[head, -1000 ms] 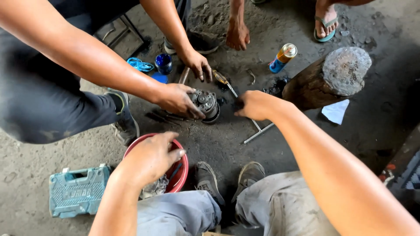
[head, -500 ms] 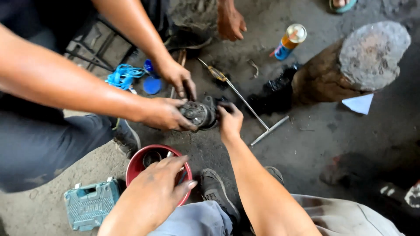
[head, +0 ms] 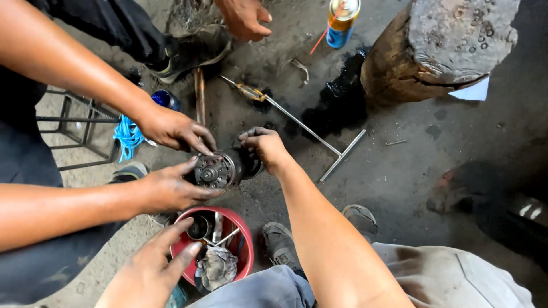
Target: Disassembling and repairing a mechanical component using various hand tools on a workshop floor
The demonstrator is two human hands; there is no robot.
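A greasy round metal engine part (head: 216,169) lies on the concrete floor. My right hand (head: 264,146) grips its right end. A co-worker's two hands (head: 171,159) hold its left, geared face from above and below. My left hand (head: 149,268) hovers with fingers spread over the rim of a red bowl (head: 246,246). The bowl holds small metal pieces and a dirty rag.
A long T-handle wrench (head: 313,134) and a yellow-handled screwdriver (head: 251,91) lie beyond the part. A spray can (head: 341,21), a wooden stump (head: 434,51) and an oil stain (head: 337,102) are at the top. Another person's hand (head: 242,17) reaches in there. My shoes (head: 279,242) are below.
The view has closed in on the part. My right hand has stayed on its right end, and my left hand has stayed over the red bowl.
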